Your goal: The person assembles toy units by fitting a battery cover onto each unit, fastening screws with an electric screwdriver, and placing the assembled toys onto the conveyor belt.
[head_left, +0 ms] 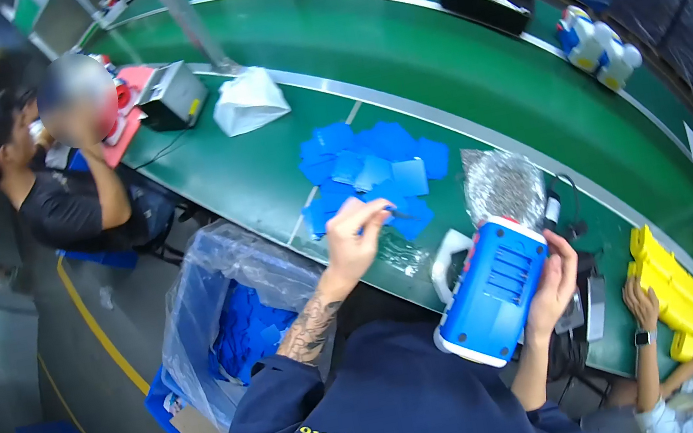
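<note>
The blue-and-white case [498,287] lies within the grasp of the right hand [555,283], whose fingers clamp its right side; the left hand's [353,241] fingers curl near blue pieces [371,170] on the desk [244,188], their grip unclear.

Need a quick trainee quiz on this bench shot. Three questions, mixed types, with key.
1. Which of the camera wearer's hands is on the blue-and-white device?
A) left
B) right
C) neither

2. True or false: the blue cards on the green table form one neat, squared stack.

3. What colour is the long part under the co-worker's hand at far right?

Key:
1. B, the right hand.
2. False; the blue cards lie loosely spread and overlapping.
3. Yellow.
</note>
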Demonstrator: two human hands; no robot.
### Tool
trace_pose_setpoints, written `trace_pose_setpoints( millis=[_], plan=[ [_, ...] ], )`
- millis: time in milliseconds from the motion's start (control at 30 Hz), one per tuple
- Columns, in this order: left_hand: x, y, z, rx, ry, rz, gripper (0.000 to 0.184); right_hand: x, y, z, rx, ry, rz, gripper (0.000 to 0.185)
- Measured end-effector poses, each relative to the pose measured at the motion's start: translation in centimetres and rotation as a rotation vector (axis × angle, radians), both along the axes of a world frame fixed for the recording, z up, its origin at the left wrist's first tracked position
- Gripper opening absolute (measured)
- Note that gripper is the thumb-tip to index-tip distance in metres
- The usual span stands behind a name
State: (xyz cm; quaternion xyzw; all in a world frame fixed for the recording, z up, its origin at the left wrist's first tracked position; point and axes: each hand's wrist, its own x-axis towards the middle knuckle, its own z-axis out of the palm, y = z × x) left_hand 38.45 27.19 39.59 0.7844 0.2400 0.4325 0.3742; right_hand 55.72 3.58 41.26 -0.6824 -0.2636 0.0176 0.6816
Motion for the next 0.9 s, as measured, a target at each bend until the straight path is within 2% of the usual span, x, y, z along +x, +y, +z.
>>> trace_pose_setpoints(
  millis=[67,133,200,233,267,333,367,467,533,567,633,667,733,800,867,900],
  plan=[
    [0.3,0.0,0.8,0.061,-0.039,-0.016,0.007,0.1,0.0,-0.2,0.009,-0.007,-0.005,0.029],
    [1.0,0.1,0.4,0.141,-0.125,-0.003,0.010,0.2,0.1,0.0,0.005,-0.013,0.008,0.030],
    [2.0,0.0,0.0,-0.031,-0.238,-0.081,0.017,0.3,0.2,0.0,-0.020,-0.053,-0.001,0.030],
    [2.2,0.3,-0.6,-0.161,-0.226,-0.261,0.021,0.2,0.2,0.0,-0.020,-0.056,-0.006,0.030],
    [2.1,0.0,-1.0,-0.166,-0.226,-0.274,0.021,0.2,0.2,0.0,-0.015,-0.058,-0.005,0.029],
    [1.9,-0.9,-0.6,-0.307,-0.031,-0.225,0.023,0.3,0.2,-0.1,-0.013,-0.064,-0.003,0.029],
    [2.5,-1.4,-0.8,-0.417,-0.175,-0.331,0.025,0.3,0.1,-0.2,-0.009,-0.061,0.000,0.029],
    [3.0,-2.0,-0.2,-0.549,-0.155,-0.357,0.026,0.4,0.0,-0.2,-0.008,-0.062,-0.003,0.029],
    [3.4,-2.3,-0.4,-0.509,-0.106,-0.347,0.042,0.5,0.0,-0.3,-0.009,-0.066,0.003,0.029],
    [3.3,-2.0,-1.2,-0.527,0.029,-0.275,0.061,0.4,0.1,-0.3,-0.007,-0.053,0.005,0.029],
    [3.2,-1.9,-0.7,-0.339,0.114,-0.242,0.073,0.4,0.0,-0.4,-0.015,-0.033,0.006,0.030],
    [3.0,-2.1,-0.2,-0.349,0.186,-0.187,0.081,0.4,0.0,-0.4,-0.034,-0.031,-0.005,0.031],
    [3.2,-2.1,-0.3,-0.530,0.077,-0.252,0.079,0.2,0.1,0.0,-0.036,-0.011,-0.021,0.029],
    [3.3,-1.9,-0.2,-0.558,0.005,-0.253,0.057,0.3,0.1,-0.5,0.008,0.024,-0.004,0.029],
    [3.2,-1.6,-0.1,-0.424,0.025,-0.195,0.028,0.4,0.2,-0.7,0.015,0.015,0.009,0.032],
    [3.1,-1.6,0.8,-0.334,-0.002,-0.181,0.021,0.2,0.2,-0.4,0.024,0.037,0.015,0.032]
  ],
)
